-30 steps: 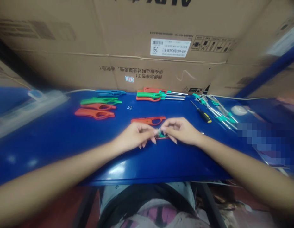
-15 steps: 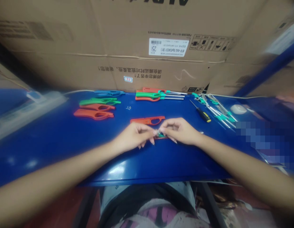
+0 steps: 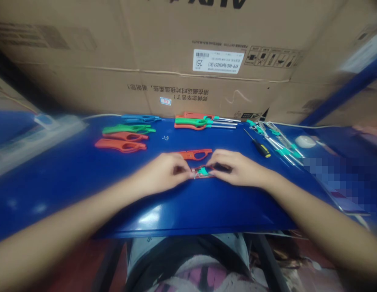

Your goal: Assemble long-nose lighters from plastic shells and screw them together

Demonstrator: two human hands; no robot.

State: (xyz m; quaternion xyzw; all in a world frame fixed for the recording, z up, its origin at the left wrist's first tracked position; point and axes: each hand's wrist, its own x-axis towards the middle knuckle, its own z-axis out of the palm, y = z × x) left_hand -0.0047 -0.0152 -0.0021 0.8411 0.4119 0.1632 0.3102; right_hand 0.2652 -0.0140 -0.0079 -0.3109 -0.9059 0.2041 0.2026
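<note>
An orange lighter casing half [image 3: 209,176] with a teal piece [image 3: 203,171] inside lies between my hands, low over the blue table. My left hand [image 3: 166,172] is closed at its left end, thumb and fingers pinching there, where a thin pale wire-like bit shows. At the right end, my right hand [image 3: 233,168] grips the casing between thumb and fingers. Fingers cover both ends of it. Just behind my hands lies another orange casing half [image 3: 192,155], its left part hidden by my left hand.
At the back left lie orange casings [image 3: 121,145], green ones [image 3: 127,129] and blue ones [image 3: 139,119]. Long-nosed lighters [image 3: 191,122] sit at the back centre. To the right are a yellow-black screwdriver [image 3: 261,148], metal tubes with teal parts [image 3: 281,142] and a white round object [image 3: 305,141]. A cardboard box [image 3: 100,81] stands behind.
My left hand has shifted left along the casing, and my right fingers have drawn apart from the left ones. More of the teal piece now shows between them.
</note>
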